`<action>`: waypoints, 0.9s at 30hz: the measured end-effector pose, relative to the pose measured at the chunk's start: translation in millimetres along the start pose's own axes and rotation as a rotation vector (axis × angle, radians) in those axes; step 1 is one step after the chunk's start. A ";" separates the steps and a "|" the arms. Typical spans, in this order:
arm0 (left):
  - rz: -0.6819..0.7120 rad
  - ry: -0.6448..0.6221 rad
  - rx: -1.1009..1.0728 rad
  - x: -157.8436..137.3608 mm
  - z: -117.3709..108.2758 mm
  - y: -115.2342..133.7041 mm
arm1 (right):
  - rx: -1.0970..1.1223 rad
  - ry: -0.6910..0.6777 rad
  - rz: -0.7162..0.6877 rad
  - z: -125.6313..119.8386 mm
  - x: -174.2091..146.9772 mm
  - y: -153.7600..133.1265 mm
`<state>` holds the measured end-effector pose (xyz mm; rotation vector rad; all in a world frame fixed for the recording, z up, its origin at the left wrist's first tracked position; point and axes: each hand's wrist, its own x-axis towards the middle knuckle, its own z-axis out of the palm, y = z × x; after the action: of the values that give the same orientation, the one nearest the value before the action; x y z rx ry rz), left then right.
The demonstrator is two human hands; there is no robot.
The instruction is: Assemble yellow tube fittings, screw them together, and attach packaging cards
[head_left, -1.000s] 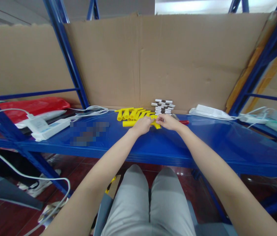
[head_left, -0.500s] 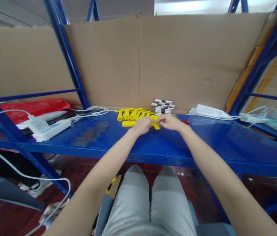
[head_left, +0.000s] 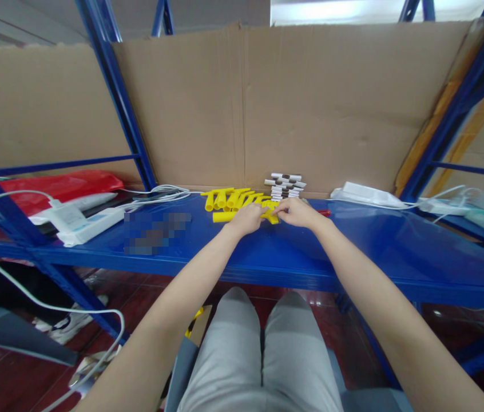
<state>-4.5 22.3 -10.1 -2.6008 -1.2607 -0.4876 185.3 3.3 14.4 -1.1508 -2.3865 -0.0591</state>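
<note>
Yellow tubular piece (head_left: 223, 217), one: at the blue metal shelf (head_left: 379, 246), under the left hand (head_left: 248, 219), whose grip appears closed round it. Right hand (head_left: 297, 213): fingers bent at a yellow end, seemingly the same piece; pinch or mere touch, cannot tell. Step, as judged: two-handed finger work there; next move calls for steady left support. Behind: yellow pieces (head_left: 221, 200) in a row; white-and-dark pieces (head_left: 285, 185), piled. Surroundings: cardboard panel (head_left: 310, 103) upright at back; dark red floor (head_left: 134, 297) below.
</note>
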 end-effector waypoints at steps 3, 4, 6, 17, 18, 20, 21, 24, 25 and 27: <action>-0.005 -0.001 0.021 -0.6 -1.7 1.4 | -0.004 -0.012 0.017 -1.8 -0.8 -5.8; -0.006 -0.003 0.030 -0.9 -2.4 2.0 | -0.006 -0.018 0.021 -2.4 -0.9 -7.4; -0.009 -0.011 0.042 -1.6 -4.2 3.3 | -0.014 -0.024 0.024 -3.4 -1.2 -9.6; -0.074 -0.028 0.037 -4.6 -9.8 8.7 | -0.033 -0.020 -0.053 0.2 0.5 -6.7; -0.077 -0.030 0.040 -4.8 -10.3 9.0 | -0.030 -0.019 -0.061 0.8 0.7 -5.9; -0.081 -0.034 0.041 -5.2 -11.2 9.5 | -0.026 -0.023 -0.068 1.6 0.9 -5.2; -0.083 -0.037 0.041 -5.3 -11.6 9.6 | -0.027 -0.027 -0.065 1.7 0.9 -5.3; -0.092 -0.046 0.037 -5.3 -12.3 9.9 | -0.031 -0.045 -0.038 1.3 0.7 -7.2; -0.095 -0.048 0.036 -5.3 -12.4 10.0 | -0.032 -0.050 -0.025 1.1 0.6 -8.3; -0.097 -0.051 0.035 -5.2 -12.7 10.1 | -0.035 -0.059 0.002 1.0 0.5 -10.7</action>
<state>-2.1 8.3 -0.9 -2.5482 -1.4047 -0.4145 176.6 -3.0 15.5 -1.1865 -2.4446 -0.0679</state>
